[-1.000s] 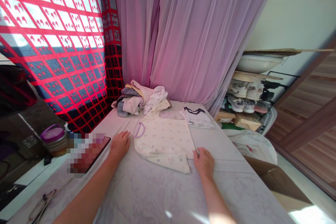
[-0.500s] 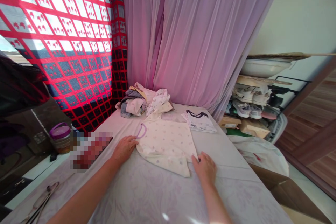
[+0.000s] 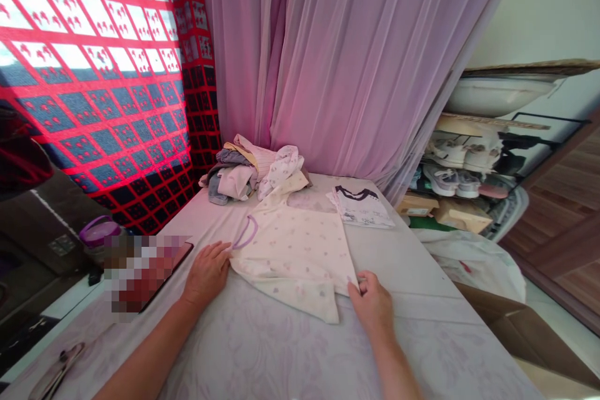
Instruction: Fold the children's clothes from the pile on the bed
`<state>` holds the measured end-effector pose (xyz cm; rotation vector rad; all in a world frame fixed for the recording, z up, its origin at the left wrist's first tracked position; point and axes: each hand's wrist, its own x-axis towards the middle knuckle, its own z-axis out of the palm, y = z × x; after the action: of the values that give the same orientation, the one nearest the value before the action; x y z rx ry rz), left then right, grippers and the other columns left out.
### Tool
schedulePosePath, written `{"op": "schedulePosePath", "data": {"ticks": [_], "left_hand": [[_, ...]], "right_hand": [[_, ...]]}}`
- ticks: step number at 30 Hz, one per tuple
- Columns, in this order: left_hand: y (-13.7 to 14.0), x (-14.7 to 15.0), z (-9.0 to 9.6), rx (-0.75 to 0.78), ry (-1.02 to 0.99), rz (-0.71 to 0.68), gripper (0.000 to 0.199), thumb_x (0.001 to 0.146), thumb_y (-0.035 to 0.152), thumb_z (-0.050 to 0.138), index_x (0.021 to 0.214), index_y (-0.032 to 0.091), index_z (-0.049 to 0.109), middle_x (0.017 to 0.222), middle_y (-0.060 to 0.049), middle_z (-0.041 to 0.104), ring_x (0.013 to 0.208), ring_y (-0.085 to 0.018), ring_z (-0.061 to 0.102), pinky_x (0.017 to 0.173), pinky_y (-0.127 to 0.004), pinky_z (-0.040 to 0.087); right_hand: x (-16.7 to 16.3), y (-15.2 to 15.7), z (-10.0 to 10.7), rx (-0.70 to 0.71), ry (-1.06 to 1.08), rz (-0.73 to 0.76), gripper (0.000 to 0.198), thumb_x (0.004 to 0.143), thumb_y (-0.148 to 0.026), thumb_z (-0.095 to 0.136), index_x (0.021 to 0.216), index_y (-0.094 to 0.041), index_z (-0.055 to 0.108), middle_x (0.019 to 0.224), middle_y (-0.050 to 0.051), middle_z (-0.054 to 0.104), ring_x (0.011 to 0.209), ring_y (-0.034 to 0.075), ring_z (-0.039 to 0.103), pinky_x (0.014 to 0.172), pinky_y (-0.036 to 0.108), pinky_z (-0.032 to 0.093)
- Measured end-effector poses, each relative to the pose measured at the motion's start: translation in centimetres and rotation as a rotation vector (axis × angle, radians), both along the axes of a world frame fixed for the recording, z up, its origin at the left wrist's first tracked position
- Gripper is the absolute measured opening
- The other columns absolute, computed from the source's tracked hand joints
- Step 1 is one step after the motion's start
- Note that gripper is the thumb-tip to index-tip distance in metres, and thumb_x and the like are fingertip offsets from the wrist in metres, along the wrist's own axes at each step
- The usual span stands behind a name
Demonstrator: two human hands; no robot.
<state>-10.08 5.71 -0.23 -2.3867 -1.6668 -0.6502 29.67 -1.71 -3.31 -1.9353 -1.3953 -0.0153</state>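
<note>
A small cream shirt (image 3: 297, 250) with pale dots and a lilac neck trim lies flat on the pale sheet-covered surface (image 3: 262, 350). My left hand (image 3: 206, 272) rests palm down at the shirt's left edge, fingertips touching the cloth near the collar. My right hand (image 3: 372, 303) pinches the shirt's lower right corner. A sleeve lies folded over along the near edge between the hands.
A heap of mixed clothes (image 3: 248, 172) sits at the far end by the lilac curtain (image 3: 347, 56). A folded white top with dark trim (image 3: 360, 206) lies right of it. A shoe rack (image 3: 469, 175) stands right; a purple-lidded jar (image 3: 96, 234) sits left.
My left hand has slid right from the bare sheet onto the shirt's left edge. My right hand has closed its fingers on the shirt's lower right corner. The view shifted slightly.
</note>
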Motion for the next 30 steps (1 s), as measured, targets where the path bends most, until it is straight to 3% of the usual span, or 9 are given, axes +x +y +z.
{"op": "schedulePosePath", "data": {"ticks": [4, 9, 13, 15, 22, 26, 30], "left_hand": [[0.1, 0.0, 0.1, -0.015, -0.016, -0.021, 0.027, 0.082, 0.022, 0.042, 0.086, 0.022, 0.069, 0.118, -0.006, 0.068, 0.119, -0.025, 0.055, 0.107, -0.041, 0.037], [3.3, -0.2, 2.7, -0.324, -0.114, -0.006, 0.031, 0.079, 0.021, 0.037, 0.072, 0.024, 0.067, 0.115, 0.000, 0.070, 0.110, -0.019, 0.062, 0.096, -0.031, 0.045], [8.2, 1.4, 5.3, -0.408, -0.129, 0.207, 0.035, 0.085, 0.027, 0.037, 0.101, 0.024, 0.068, 0.110, -0.002, 0.072, 0.100, -0.018, 0.065, 0.084, -0.027, 0.048], [10.9, 2.7, 5.9, -0.416, -0.104, 0.236, 0.035, 0.088, 0.035, 0.039, 0.106, 0.023, 0.067, 0.107, -0.004, 0.072, 0.095, -0.020, 0.065, 0.079, -0.028, 0.047], [18.2, 6.6, 4.9, -0.496, -0.035, 0.316, 0.043, 0.085, 0.056, 0.047, 0.094, 0.021, 0.069, 0.101, -0.009, 0.072, 0.092, -0.025, 0.065, 0.072, -0.029, 0.045], [19.4, 7.2, 4.2, -0.467, 0.026, 0.304, 0.027, 0.086, 0.043, 0.050, 0.090, 0.023, 0.067, 0.100, -0.006, 0.072, 0.094, -0.025, 0.065, 0.074, -0.028, 0.044], [19.5, 7.1, 3.8, -0.419, 0.056, 0.330, 0.029, 0.090, 0.038, 0.043, 0.092, 0.021, 0.066, 0.096, -0.009, 0.071, 0.093, -0.027, 0.065, 0.075, -0.032, 0.046]], "right_hand": [[-0.1, -0.1, 0.1, 0.018, -0.025, 0.022, 0.026, 0.068, -0.035, 0.044, 0.087, -0.022, 0.055, 0.049, -0.003, 0.054, 0.061, 0.022, 0.057, 0.070, 0.033, 0.039], [-0.1, 0.0, 0.1, 0.027, -0.047, 0.027, 0.023, 0.070, -0.036, 0.044, 0.085, -0.023, 0.055, 0.050, -0.002, 0.054, 0.063, 0.024, 0.057, 0.075, 0.036, 0.040], [0.0, 0.0, -0.1, 0.053, -0.031, 0.023, 0.029, 0.077, -0.048, 0.047, 0.087, -0.022, 0.056, 0.063, 0.003, 0.064, 0.069, 0.025, 0.060, 0.076, 0.038, 0.041], [0.2, 0.0, -0.2, 0.068, -0.009, 0.012, 0.034, 0.079, -0.053, 0.047, 0.087, -0.022, 0.057, 0.070, 0.006, 0.068, 0.071, 0.026, 0.061, 0.074, 0.038, 0.043], [0.7, -0.1, -0.8, 0.070, 0.013, -0.003, 0.040, 0.082, -0.058, 0.046, 0.089, -0.022, 0.059, 0.072, 0.006, 0.068, 0.071, 0.025, 0.062, 0.073, 0.039, 0.047], [0.7, -0.2, -1.0, 0.068, -0.016, -0.002, 0.036, 0.083, -0.055, 0.048, 0.090, -0.022, 0.060, 0.071, 0.004, 0.066, 0.071, 0.024, 0.062, 0.074, 0.040, 0.047], [0.6, -0.3, -0.8, 0.066, -0.037, -0.002, 0.033, 0.083, -0.053, 0.048, 0.089, -0.022, 0.060, 0.071, 0.004, 0.066, 0.071, 0.024, 0.061, 0.074, 0.040, 0.047]]}}
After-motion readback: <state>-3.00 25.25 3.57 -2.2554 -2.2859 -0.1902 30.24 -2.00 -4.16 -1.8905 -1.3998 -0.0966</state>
